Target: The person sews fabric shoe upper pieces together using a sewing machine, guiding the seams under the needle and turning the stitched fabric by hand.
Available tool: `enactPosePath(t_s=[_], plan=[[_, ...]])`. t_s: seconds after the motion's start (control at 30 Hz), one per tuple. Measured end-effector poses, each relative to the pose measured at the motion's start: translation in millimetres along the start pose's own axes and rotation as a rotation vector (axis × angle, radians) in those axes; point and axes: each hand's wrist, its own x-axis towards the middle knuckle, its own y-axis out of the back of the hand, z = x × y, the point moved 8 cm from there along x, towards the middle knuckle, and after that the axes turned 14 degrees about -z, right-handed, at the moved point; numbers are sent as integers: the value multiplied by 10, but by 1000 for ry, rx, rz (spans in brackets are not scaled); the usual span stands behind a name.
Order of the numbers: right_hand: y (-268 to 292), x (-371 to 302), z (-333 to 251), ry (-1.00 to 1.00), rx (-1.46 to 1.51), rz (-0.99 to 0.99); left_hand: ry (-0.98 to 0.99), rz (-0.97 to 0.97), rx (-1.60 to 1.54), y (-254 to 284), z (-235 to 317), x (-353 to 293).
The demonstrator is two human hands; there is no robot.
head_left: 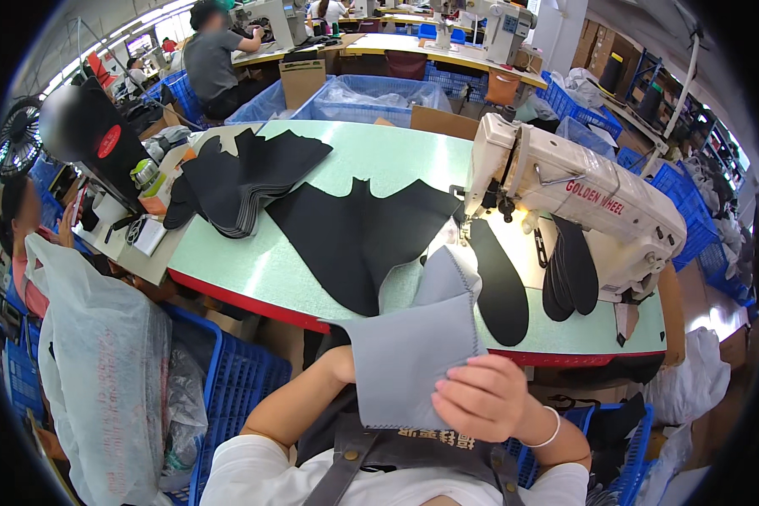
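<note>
A grey sewn fabric piece (409, 358), with zigzag stitching along its right and lower edges, is held up in front of my body. My right hand (485, 396) grips its right edge, fingers wrapped over the front. My left hand (341, 364) is behind its left side, with the fingers hidden. Just beyond it, a black bat-wing-shaped piece (358, 228) lies flat on the table. One black sole-shaped piece (499, 282) lies below the head of the sewing machine (573, 173), whose lamp is lit. More sole-shaped pieces (569, 270) are stacked to its right.
A stack of black cut pieces (244, 173) sits on the left of the green table (253, 261). Blue crates (240, 388) and a plastic bag (101, 371) stand at my left. A black fan (18, 139) is far left. Other people work beyond, one in a grey shirt (211, 63).
</note>
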Motion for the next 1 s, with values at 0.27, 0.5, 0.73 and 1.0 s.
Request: enactPosePath(t_s=[0.27, 0.5, 0.73, 1.0], plan=[[-1069, -284, -619, 238, 224, -51, 133, -79, 239, 26, -239, 314], [-1242, -501, -616, 162, 187, -229, 230, -154, 426, -403, -919, 401], [-742, -748, -291, -149, 256, -317, 290, -227, 576, -774, -1188, -449], [65, -1062, 285, -643, 624, 294, 310, -367, 722, -860, -1476, -1476]])
